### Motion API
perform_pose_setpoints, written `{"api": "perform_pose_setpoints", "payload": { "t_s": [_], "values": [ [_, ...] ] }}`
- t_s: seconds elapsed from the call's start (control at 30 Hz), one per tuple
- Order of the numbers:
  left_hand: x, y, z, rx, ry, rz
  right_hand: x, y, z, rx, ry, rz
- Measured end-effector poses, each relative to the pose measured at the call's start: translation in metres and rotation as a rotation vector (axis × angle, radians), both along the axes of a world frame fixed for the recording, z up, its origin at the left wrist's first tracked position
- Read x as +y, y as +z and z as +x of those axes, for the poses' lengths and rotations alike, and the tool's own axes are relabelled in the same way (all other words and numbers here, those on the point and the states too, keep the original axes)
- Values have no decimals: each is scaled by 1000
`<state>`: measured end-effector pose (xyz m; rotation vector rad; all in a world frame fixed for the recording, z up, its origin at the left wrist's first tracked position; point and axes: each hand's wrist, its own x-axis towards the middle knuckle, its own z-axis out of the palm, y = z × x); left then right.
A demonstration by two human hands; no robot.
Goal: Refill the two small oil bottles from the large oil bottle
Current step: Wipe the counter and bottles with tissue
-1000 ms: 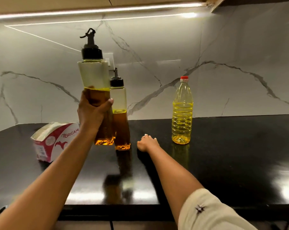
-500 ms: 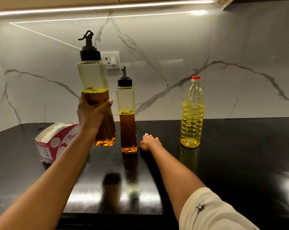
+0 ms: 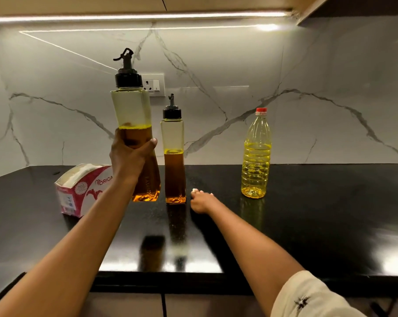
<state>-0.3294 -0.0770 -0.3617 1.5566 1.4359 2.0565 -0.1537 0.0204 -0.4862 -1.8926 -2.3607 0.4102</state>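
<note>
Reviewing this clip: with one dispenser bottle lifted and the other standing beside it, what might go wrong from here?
1. The left hand alone holds the lifted dispenser bottle above the countertop; if oily, it may slip.
2. The standing dispenser bottle is tall and narrow, close beside it; a bump may topple it.
3. All caps remain on, including the large bottle; opening one-handed looks awkward, and the right hand is idle.

tissue box (image 3: 79, 191): "ORIGA", rest hidden | large oil bottle (image 3: 256, 161) cap band: "Fort", cut off
</note>
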Motion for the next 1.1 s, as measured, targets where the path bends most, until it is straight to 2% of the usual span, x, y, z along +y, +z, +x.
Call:
{"api": "perform_pose_setpoints", "payload": {
  "t_s": [0.17, 0.23, 0.37, 0.43, 0.57, 0.67, 0.8, 1.0, 1.1],
  "values": [
    [-13, -3, -1, 20, -6, -20, -9, 4, 54, -31, -310, 105],
    [-18, -1, 0, 25, 0, -18, -24, 5, 37, 0, -259, 131],
    [-25, 7, 6, 15, -12, -2, -38, -6, 9, -18, 50, 68],
    [-30, 8, 9, 9, -21, 7, -37, 1, 32, -59, -11, 81],
    [-41, 9, 14, 15, -23, 8, -39, 2, 75, -106, -282, 99],
    [-48, 11, 17, 29, -18, 10, -48, -2, 45, -75, -198, 124],
    [-51, 11, 26, 21, -24, 4, -61, -4, 11, -31, -6, -17],
    [-49, 4, 45, -1, -42, 18, -64, 2, 90, -59, -188, 27],
    [-43, 0, 60, -20, -64, 3, -67, 4, 100, -69, -190, 18]
  ]
}}
